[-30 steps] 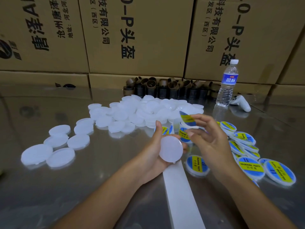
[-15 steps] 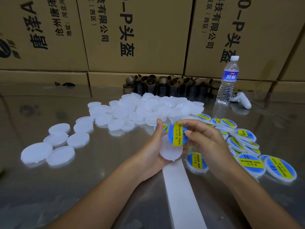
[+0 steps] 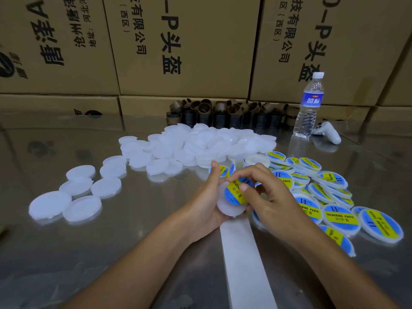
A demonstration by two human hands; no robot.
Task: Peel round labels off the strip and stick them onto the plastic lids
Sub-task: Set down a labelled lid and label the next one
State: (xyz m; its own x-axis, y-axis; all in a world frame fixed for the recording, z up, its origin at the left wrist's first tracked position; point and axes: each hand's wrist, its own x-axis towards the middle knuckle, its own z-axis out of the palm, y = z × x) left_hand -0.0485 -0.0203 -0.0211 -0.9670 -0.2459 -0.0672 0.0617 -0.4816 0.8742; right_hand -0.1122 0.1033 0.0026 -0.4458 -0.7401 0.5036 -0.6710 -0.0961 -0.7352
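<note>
A left hand (image 3: 207,204) is gripping one white plastic lid (image 3: 226,209) just above the shiny metal counter (image 3: 133,241), thumb up along the lid's left rim and fingers curled behind it. The lid's flat face is tilting up toward the camera. On it one round label (image 3: 234,194), blue with a yellow band, is going down. The band's long axis is running from the lid's far rim toward its near rim, slanting slightly right. The right hand (image 3: 274,197) is pinching the label against the lid: its thumb is pressing the yellow band while the curled fingers are hooking over the far rim.

One white backing strip (image 3: 243,253) is lying flat under the hands, its length running toward the counter's near edge. Just right of the hands, labelled lids (image 3: 341,216) are overlapping in a spread toward the right edge. There are well over a dozen, too overlapped for an exact count. Beyond the hands, a heap of blank lids (image 3: 200,146) is filling the middle of the counter, also too many to count. About seven loose blank lids (image 3: 82,208) are lying flat toward the left edge.

Along the far edge, a cluster of brown cardboard cores (image 3: 223,114) is standing upright. One water bottle (image 3: 308,108) is standing near the far right corner with one white handheld controller (image 3: 328,136) lying beside it. Printed cardboard cartons (image 3: 185,45) are stacked behind.
</note>
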